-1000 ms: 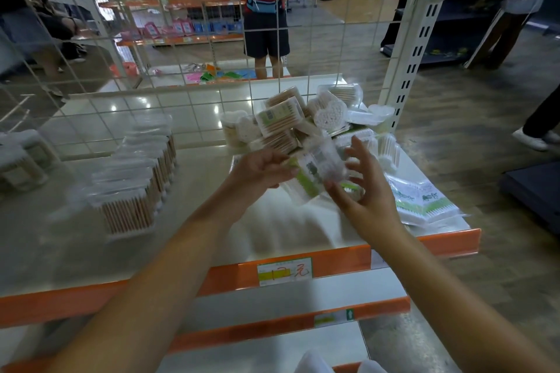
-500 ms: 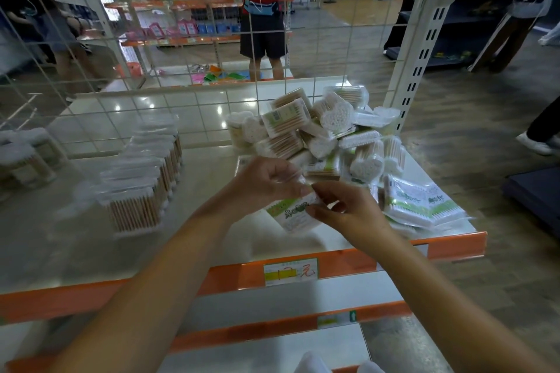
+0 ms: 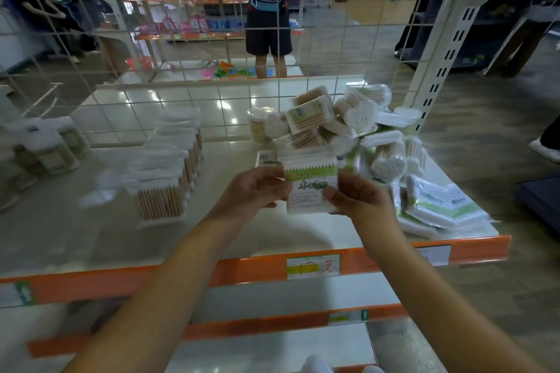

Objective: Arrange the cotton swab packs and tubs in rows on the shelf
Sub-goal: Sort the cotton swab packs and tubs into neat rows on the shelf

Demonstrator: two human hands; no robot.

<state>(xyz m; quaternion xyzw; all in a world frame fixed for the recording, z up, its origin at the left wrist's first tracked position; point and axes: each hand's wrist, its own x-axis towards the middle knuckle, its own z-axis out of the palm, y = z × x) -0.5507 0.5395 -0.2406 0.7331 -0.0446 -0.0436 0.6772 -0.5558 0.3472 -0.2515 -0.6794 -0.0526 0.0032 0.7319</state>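
Raised since a moment ago, the cotton swab pack (image 3: 312, 188) now stands upright and face-on between both hands, above the shelf (image 3: 75, 230) front.

Its label carries a green band and dark printed characters (too blurred to read), with white swab tips lined along the top edge. Left hand (image 3: 254, 191) grips the pack's left edge, fingers curled behind it and thumb in front; right hand (image 3: 360, 200) pinches the right edge, thumb across the lower label. Both forearms reach in from below, converging on the pack. Behind it lies a loose heap of swab packs and tubs (image 3: 336, 121), with flat green-and-white packs (image 3: 439, 206) near the shelf's right end. A tidy row of packs (image 3: 169, 172) stands to the left. On the orange shelf edge, a yellow-and-white price tag (image 3: 313, 266) bears red handwritten marks.
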